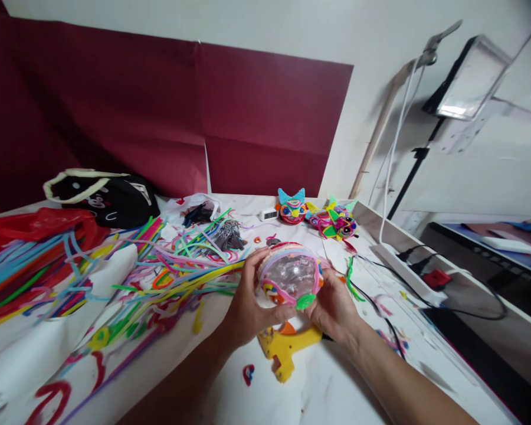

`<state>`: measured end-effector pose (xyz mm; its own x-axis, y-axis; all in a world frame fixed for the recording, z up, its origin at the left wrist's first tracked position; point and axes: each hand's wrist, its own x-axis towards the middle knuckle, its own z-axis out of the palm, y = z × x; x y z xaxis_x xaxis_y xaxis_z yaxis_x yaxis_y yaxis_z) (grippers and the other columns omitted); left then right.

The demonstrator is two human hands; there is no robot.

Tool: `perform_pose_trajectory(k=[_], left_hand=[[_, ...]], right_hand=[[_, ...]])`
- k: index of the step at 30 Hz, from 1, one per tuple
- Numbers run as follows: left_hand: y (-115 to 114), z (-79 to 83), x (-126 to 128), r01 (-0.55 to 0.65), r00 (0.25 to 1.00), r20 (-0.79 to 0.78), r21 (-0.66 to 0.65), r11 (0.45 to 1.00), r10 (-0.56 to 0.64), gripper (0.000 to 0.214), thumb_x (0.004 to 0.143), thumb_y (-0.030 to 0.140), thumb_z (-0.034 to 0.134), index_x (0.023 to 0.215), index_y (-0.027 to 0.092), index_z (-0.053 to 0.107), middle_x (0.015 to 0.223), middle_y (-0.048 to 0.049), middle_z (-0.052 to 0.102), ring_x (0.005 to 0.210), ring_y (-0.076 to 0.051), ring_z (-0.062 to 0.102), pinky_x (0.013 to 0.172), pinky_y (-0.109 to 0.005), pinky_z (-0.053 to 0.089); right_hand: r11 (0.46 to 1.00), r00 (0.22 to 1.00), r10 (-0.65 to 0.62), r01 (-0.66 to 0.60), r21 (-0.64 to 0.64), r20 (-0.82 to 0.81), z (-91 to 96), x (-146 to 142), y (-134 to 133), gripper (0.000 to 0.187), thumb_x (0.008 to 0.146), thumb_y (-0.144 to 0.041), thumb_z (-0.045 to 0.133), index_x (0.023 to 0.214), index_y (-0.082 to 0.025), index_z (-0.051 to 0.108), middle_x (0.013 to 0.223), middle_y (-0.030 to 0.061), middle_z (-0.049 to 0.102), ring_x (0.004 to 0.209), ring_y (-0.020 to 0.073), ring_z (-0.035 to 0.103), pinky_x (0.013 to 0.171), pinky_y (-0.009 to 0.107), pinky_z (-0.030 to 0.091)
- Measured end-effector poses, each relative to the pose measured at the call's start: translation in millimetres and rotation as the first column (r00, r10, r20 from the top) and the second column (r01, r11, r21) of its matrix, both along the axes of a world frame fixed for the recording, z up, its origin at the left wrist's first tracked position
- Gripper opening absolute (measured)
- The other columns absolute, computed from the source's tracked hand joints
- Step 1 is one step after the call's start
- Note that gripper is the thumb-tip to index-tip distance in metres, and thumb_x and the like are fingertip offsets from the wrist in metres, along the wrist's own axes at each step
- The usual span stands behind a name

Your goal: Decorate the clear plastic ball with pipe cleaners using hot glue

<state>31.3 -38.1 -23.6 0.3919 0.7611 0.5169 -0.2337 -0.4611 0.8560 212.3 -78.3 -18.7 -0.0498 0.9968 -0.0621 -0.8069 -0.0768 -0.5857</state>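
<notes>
Both hands hold a clear plastic dome (291, 274) trimmed with pink, yellow and green pipe cleaners, lifted a little above the white table (327, 383). My left hand (248, 301) wraps its left side, thumb across the front. My right hand (334, 307) cups its right and lower edge. Under the hands lies a yellow glue gun (285, 351). Just beyond the dome sit two finished colourful pipe-cleaner masks (292, 208) (336, 221).
Loose pipe cleaners (128, 271) in many colours spread over the table's left half. A black bag (104, 198) and a red plastic bag (39, 227) lie at the back left. A white power strip (407, 268) with cables runs along the right edge. Dark red paper (159, 130) covers the wall.
</notes>
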Motion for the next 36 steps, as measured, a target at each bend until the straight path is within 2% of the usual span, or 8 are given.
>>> perform_pose_trajectory(k=[6, 13, 21, 25, 28, 33, 36], left_hand=[[-0.2, -2.2, 2.8, 0.03, 0.999, 0.024, -0.053, 0.998, -0.029, 0.109, 0.057, 0.049, 0.095, 0.146, 0.024, 0.037, 0.153, -0.0173, 0.043, 0.143, -0.037, 0.043, 0.119, -0.047, 0.037], [-3.4, 3.1, 5.6, -0.031, 0.999, 0.006, -0.104, 0.994, 0.031, 0.114, 0.052, 0.046, 0.096, 0.146, 0.022, 0.037, 0.154, -0.0181, 0.043, 0.144, -0.037, 0.043, 0.119, -0.046, 0.038], [0.5, 8.3, 2.5, -0.089, 0.996, -0.023, -0.038, 0.995, 0.088, 0.104, 0.054, 0.039, 0.094, 0.14, 0.022, 0.038, 0.148, -0.0178, 0.049, 0.137, -0.037, 0.051, 0.112, -0.046, 0.046], [6.7, 3.5, -1.9, -0.096, 0.995, 0.014, -0.039, 0.995, 0.096, 0.108, 0.052, 0.042, 0.094, 0.142, 0.023, 0.037, 0.151, -0.0173, 0.045, 0.138, -0.038, 0.049, 0.11, -0.045, 0.047], [11.9, -3.1, -4.6, -0.135, 0.99, 0.023, -0.031, 0.99, 0.136, 0.104, 0.051, 0.043, 0.093, 0.14, 0.024, 0.041, 0.146, -0.0154, 0.05, 0.133, -0.037, 0.053, 0.109, -0.044, 0.048], [14.9, -8.1, -6.3, -0.08, 0.996, 0.027, -0.081, 0.993, 0.083, 0.101, 0.053, 0.042, 0.094, 0.138, 0.027, 0.042, 0.144, -0.013, 0.052, 0.131, -0.035, 0.054, 0.106, -0.044, 0.049], [12.4, -7.4, -4.9, -0.041, 0.997, 0.058, -0.102, 0.994, 0.047, 0.103, 0.052, 0.049, 0.095, 0.138, 0.028, 0.043, 0.146, -0.014, 0.051, 0.131, -0.036, 0.054, 0.103, -0.044, 0.051]], right_hand=[[1.0, 1.0, 0.018, -0.018, -0.014, 0.003, -0.2, -6.7, -1.8, 0.02, 0.08, -0.023, 0.06, 0.096, -0.019, 0.07, 0.086, 0.0042, 0.081, 0.091, 0.0246, 0.077, 0.094, 0.046, 0.06], [0.998, 0.998, 0.067, -0.067, 0.004, 0.014, -3.0, -10.1, -3.7, 0.019, 0.078, -0.026, 0.061, 0.094, -0.019, 0.068, 0.086, 0.0062, 0.08, 0.095, 0.0276, 0.076, 0.091, 0.051, 0.06], [0.999, 0.999, 0.052, -0.052, 0.011, 0.008, -4.3, -12.7, -4.7, 0.02, 0.079, -0.026, 0.063, 0.096, -0.017, 0.069, 0.086, 0.0068, 0.08, 0.087, 0.025, 0.077, 0.093, 0.048, 0.06], [0.998, 0.999, 0.041, -0.042, 0.052, 0.008, 0.4, -16.1, -8.2, 0.022, 0.081, -0.028, 0.065, 0.1, -0.016, 0.068, 0.086, 0.0082, 0.08, 0.091, 0.0264, 0.077, 0.094, 0.05, 0.059], [0.996, 0.999, 0.049, -0.048, 0.078, -0.009, 3.0, -18.3, -9.9, 0.023, 0.081, -0.028, 0.067, 0.101, -0.017, 0.068, 0.089, 0.0079, 0.08, 0.091, 0.0262, 0.077, 0.095, 0.051, 0.058], [0.997, 0.999, 0.027, -0.024, 0.073, -0.032, 1.0, -19.7, -8.7, 0.022, 0.08, -0.025, 0.064, 0.1, -0.016, 0.068, 0.09, 0.0088, 0.08, 0.091, 0.0263, 0.078, 0.095, 0.052, 0.059], [0.998, 0.999, 0.014, -0.012, 0.056, -0.042, -1.6, -19.6, -7.8, 0.02, 0.081, -0.024, 0.063, 0.099, -0.017, 0.067, 0.091, 0.0087, 0.08, 0.093, 0.0266, 0.077, 0.096, 0.053, 0.058]])
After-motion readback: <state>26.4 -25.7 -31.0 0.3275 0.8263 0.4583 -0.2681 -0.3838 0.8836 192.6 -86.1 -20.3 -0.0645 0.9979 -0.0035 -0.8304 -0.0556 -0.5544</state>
